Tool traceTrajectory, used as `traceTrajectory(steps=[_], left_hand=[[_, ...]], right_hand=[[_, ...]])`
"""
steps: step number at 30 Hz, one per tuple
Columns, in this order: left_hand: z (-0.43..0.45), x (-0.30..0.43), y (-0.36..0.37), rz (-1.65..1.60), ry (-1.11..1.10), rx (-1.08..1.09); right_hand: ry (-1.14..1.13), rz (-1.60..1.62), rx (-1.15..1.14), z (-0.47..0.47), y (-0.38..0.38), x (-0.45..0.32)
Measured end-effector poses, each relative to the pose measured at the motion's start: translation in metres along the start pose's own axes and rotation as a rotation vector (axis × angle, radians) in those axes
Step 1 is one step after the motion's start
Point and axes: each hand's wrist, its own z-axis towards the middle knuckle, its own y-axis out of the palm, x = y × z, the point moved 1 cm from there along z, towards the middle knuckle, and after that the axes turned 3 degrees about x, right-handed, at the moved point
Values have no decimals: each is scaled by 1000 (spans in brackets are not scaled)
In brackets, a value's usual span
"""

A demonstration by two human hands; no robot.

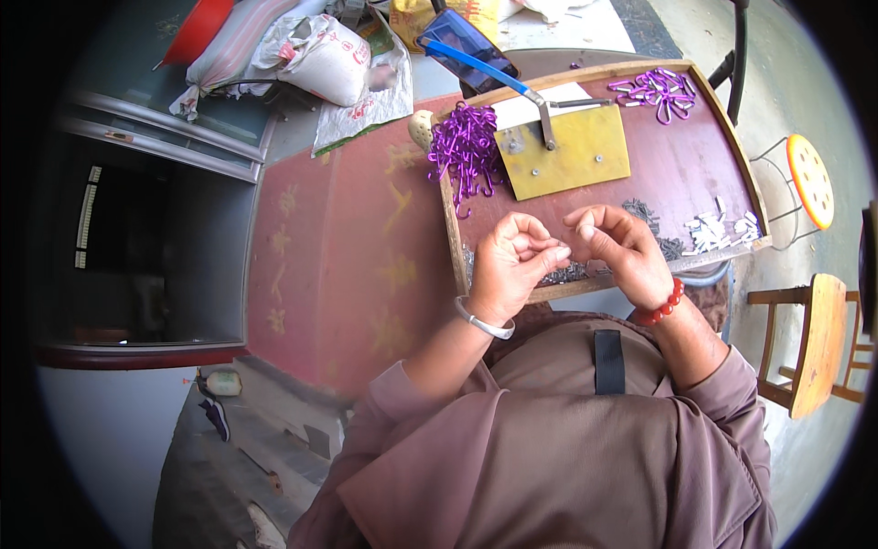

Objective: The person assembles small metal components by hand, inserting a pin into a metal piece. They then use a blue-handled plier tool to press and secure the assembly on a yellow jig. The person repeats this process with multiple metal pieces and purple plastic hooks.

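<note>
Over the near edge of a wood-rimmed tray table [720, 158], my left hand [518, 264] has its thumb and fingertips pinched together. Close by on the right, my right hand [621, 250] curls with thumb and index finger near each other. Whether either holds a tiny part is too small to tell. Beyond the hands stands a yellow metal plate [569, 161] with a blue-handled lever [480, 65]. Purple metal hooks [466, 147] are heaped to its left. Purple carabiners [655, 92] with silver gates lie at the far right. Silver gate pieces [713, 230] and small grey metal parts [641, 213] lie near my right hand.
A smartphone [470, 48] is propped behind the lever. White woven sacks [322, 58] and a red basin [199, 31] are at the far left. An orange-topped stool [809, 182] and a wooden chair [816, 346] stand to the right. A red mat [329, 261] lies left of the table.
</note>
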Motion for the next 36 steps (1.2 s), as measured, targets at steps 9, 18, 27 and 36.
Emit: traceTrajectory(steps=[9,18,27,36], left_hand=[[-2,4,8,101,-53,-54],[3,1,16,17,-56,-64],[7,-1,22,23,-60,-84],[15,3,39,23,-53,-136]], right_hand=[[-18,147,-60,-6,-4,1],[-40,103,-58,-7,-12,5],[-77,103,-36,-8,-18,9],[-153,96,16,-12,-27,12]])
